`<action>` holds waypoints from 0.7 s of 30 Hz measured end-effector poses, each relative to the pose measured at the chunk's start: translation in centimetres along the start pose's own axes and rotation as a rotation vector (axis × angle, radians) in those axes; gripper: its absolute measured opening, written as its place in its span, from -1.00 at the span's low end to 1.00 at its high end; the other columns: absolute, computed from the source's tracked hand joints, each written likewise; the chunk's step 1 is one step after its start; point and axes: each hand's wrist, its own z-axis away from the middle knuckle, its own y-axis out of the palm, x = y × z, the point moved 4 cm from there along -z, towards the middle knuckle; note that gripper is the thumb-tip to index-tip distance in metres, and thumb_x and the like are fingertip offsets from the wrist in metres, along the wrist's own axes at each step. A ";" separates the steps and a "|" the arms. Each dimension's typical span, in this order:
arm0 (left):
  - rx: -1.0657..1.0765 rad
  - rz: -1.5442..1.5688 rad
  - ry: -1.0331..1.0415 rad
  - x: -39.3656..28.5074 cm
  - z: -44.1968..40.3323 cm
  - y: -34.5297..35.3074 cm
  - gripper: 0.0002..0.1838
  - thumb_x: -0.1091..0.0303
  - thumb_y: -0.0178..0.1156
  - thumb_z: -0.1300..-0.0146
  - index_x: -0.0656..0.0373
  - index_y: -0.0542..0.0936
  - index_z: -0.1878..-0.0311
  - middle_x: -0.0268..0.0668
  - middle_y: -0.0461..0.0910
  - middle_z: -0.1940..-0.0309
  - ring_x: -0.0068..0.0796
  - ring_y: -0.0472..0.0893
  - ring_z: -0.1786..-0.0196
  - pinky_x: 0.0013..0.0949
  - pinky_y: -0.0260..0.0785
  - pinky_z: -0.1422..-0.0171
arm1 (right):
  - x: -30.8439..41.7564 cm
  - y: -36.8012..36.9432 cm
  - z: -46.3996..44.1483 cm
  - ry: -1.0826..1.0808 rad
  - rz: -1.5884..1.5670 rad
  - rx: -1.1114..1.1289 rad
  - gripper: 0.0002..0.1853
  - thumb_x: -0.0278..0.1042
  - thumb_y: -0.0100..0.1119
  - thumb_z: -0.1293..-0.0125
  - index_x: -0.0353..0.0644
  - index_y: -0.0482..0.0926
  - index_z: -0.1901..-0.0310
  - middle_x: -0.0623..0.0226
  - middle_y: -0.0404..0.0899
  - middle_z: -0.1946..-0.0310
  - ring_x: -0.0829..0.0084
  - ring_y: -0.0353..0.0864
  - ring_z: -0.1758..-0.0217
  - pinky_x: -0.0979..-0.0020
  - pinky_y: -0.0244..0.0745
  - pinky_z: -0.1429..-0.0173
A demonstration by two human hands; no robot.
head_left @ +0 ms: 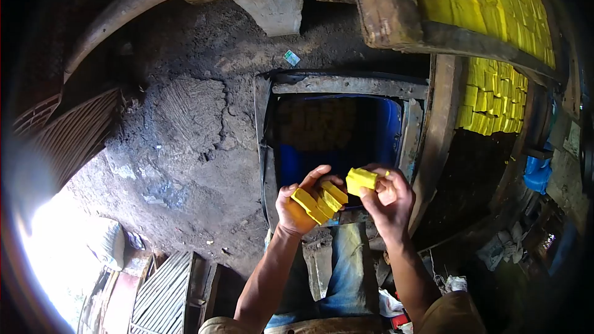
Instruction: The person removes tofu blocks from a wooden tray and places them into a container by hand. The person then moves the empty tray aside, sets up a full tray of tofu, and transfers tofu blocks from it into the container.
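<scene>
Holding yellow blocks (pixel 307 205) over near edge of tub (pixel 391 125).
Clamping several in left hand (pixel 294 211), pinching one in right hand (pixel 392 203); likely light, crumbly, best gripped by broad sides.

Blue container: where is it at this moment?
In the head view, just right of centre, the blue container sits inside a worn frame, its near end partly behind the left hand and right hand.

Find no legible text, brand, number or sign; cannot resolve markings on 1 green-and-white scrap (pixel 291 57) on ground (pixel 241 111).
</scene>
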 end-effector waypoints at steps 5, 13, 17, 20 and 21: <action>-0.016 -0.082 0.058 0.6 -0.2 2.1 -0.09 -0.03 0.17 -0.02 0.09 0.15 -0.47 -0.06 0.47 -0.14 -0.10 0.48 -0.18 -0.08 0.29 -0.32 | 2.6 2.4 0.1 -0.297 0.615 0.049 -0.69 -0.62 0.29 -0.09 -0.27 0.58 0.08 0.17 0.64 0.19 0.30 0.65 0.15 0.38 0.59 0.07; -0.020 -0.187 0.082 1.5 -0.1 2.3 -0.11 0.09 0.16 -0.08 0.02 0.07 -0.50 -0.14 0.49 -0.10 -0.22 0.49 -0.16 -0.19 0.29 -0.33 | 1.7 3.7 1.7 -0.250 0.713 0.316 -0.57 -0.48 0.35 -0.05 -0.30 0.54 -0.01 0.11 0.59 0.04 0.14 0.57 -0.02 0.17 0.43 -0.16; -0.073 -0.322 0.098 1.9 0.1 1.8 -0.13 -0.07 0.14 -0.19 0.09 0.07 -0.48 -0.16 0.48 -0.09 -0.26 0.49 -0.17 -0.22 0.31 -0.31 | -0.5 3.5 1.8 -0.199 0.802 0.289 -0.43 -0.41 0.42 0.04 -0.26 0.46 -0.07 0.12 0.56 0.06 0.12 0.56 -0.01 0.21 0.44 -0.12; -0.114 -0.245 0.127 1.9 -0.1 2.4 -0.17 -0.15 0.10 -0.22 0.18 0.14 -0.42 -0.15 0.49 -0.09 -0.28 0.50 -0.16 -0.25 0.37 -0.25 | -2.3 0.5 1.0 0.044 0.290 0.210 -0.47 -0.43 0.41 -0.07 -0.26 0.44 -0.08 0.20 0.58 0.06 0.35 0.59 0.01 0.30 0.46 -0.09; -0.097 -0.243 0.108 1.7 -0.1 1.7 -0.21 -0.10 0.12 -0.23 0.17 0.18 -0.39 -0.12 0.50 -0.08 -0.26 0.51 -0.15 -0.24 0.40 -0.22 | -1.3 0.0 0.4 0.073 0.089 0.117 -0.47 -0.44 0.39 -0.12 -0.29 0.41 -0.12 0.23 0.59 0.05 0.42 0.61 0.03 0.34 0.49 -0.10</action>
